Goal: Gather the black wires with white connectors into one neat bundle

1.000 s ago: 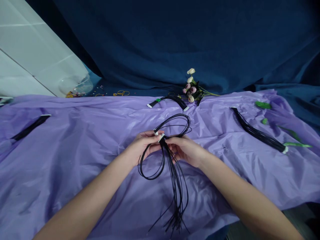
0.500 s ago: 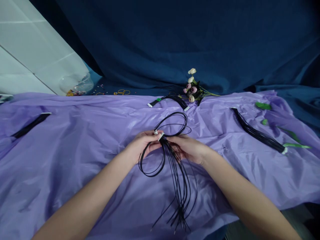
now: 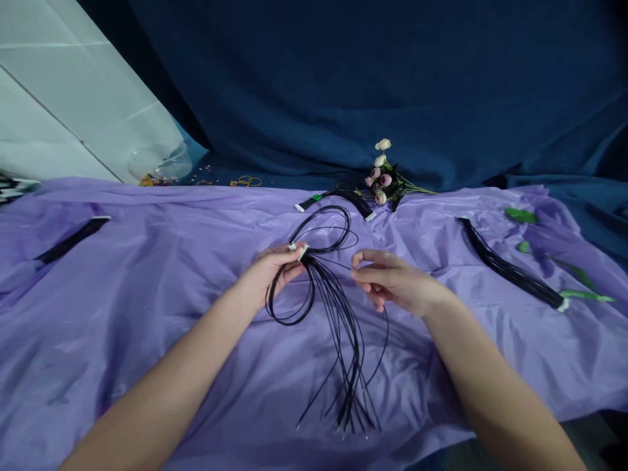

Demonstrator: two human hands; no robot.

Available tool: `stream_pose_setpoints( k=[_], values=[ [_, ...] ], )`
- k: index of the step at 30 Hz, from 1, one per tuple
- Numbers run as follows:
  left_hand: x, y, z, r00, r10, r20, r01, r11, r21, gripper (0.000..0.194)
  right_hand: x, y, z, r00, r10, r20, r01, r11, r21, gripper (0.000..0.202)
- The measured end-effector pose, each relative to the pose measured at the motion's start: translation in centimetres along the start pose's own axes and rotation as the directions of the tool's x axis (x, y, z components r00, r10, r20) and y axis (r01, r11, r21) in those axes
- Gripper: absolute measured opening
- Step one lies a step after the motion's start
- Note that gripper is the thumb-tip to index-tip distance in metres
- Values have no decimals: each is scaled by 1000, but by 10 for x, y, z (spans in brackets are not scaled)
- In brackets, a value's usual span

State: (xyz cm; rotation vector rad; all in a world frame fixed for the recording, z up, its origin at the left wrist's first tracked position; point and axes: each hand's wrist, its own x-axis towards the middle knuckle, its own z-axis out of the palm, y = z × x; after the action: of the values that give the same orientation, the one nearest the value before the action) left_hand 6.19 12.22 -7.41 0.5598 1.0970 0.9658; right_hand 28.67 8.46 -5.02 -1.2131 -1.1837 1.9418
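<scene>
Black wires [image 3: 352, 386]: left hand [image 3: 271, 273] still pinches their white plug [image 3: 303, 252], but right hand [image 3: 385, 280] has moved off sideways, pinching one strand [image 3: 333, 263].

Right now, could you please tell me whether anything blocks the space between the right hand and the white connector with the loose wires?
Nothing visible does: only a single black wire pinched by the right hand spans the gap to the white connector in the left hand; the other loose wires hang below.
</scene>
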Motion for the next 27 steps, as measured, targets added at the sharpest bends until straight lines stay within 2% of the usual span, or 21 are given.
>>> stream_pose_setpoints(
  k=[7, 11, 13, 15, 17, 21, 22, 23, 24, 25, 27],
  values=[
    [6, 14, -10, 996, 24, -91, -31, 997, -74, 13, -28, -13, -27, 979, -200, 26, 200, 980, 9, 16],
    [5, 14, -8, 996, 14, -87, -20, 998, -64, 14, -38, -15, -35, 927, -376, 10, 374, 925, 59, 20],
    [4, 13, -7, 997, 6, -80, -10, 998, -56, 14, -37, -14, -35, 889, -455, -55, 458, 884, 91, 21],
    [5, 11, -6, 998, 0, -70, -3, 999, -51, 13, -33, -13, -33, 834, -523, -178, 538, 841, 49, 25],
    [6, 9, -6, 998, -6, -63, 4, 999, -45, 11, -26, -12, -30, 757, -590, -282, 608, 794, -29, 25],
    [10, 3, -7, 999, -9, -37, 9, 1000, -7, 10, -13, -11, -20, 575, -743, -342, 770, 633, -80, 17],
    [10, 1, -7, 1000, -9, -20, 9, 1000, 14, 11, -11, -10, -18, 543, -762, -353, 791, 605, -89, 20],
    [9, -2, -6, 1000, -11, -1, 11, 999, 41, 13, -10, -9, -14, 531, -765, -365, 793, 600, -106, 24],
    [8, -5, -5, 1000, -15, 18, 14, 997, 73, 14, -9, -7, -11, 542, -754, -371, 775, 619, -128, 29],
    [6, -8, -4, 999, -24, 34, 20, 994, 109, 16, -9, -5, -7, 575, -734, -361, 743, 654, -147, 33],
    [2, -14, -1, 997, -40, 60, 28, 982, 184, 19, -7, 1, 0, 677, -686, -267, 672, 724, -155, 35]
  ],
)
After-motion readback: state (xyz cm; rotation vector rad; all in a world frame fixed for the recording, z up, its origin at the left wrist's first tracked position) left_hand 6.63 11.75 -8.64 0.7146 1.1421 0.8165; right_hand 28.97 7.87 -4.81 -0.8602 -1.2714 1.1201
